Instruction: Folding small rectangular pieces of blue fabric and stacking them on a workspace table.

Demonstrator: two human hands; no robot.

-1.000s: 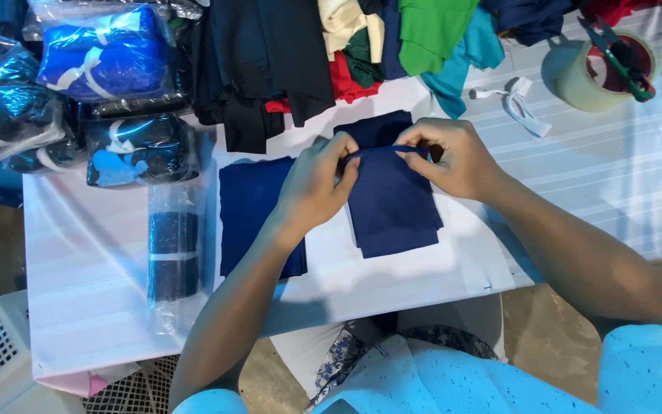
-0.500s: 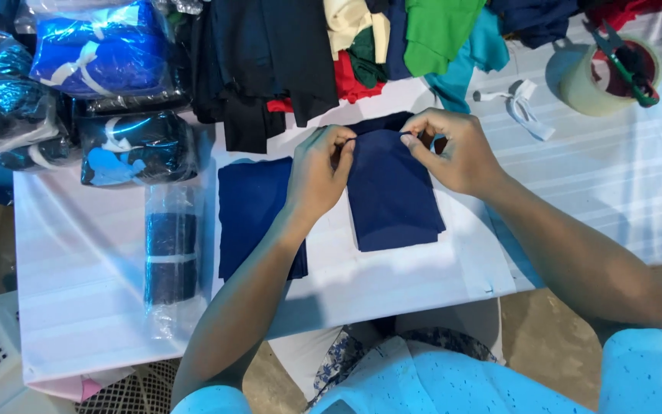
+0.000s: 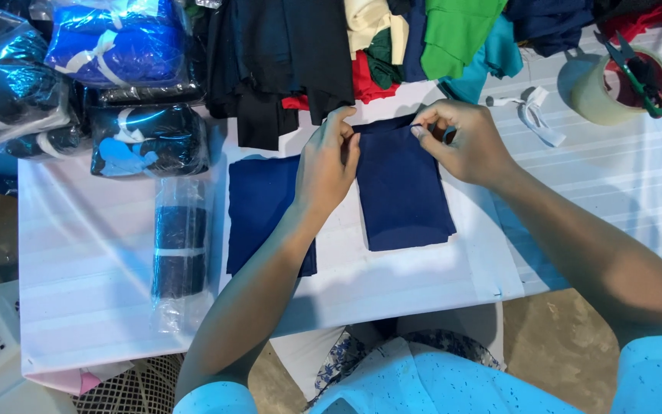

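The navy cloth piece lies flat on the white table, its far edge pinched at both corners: left hand and right hand each closed on it. Fingertips hide the corners. A second navy piece lies beside, partly under the left forearm.
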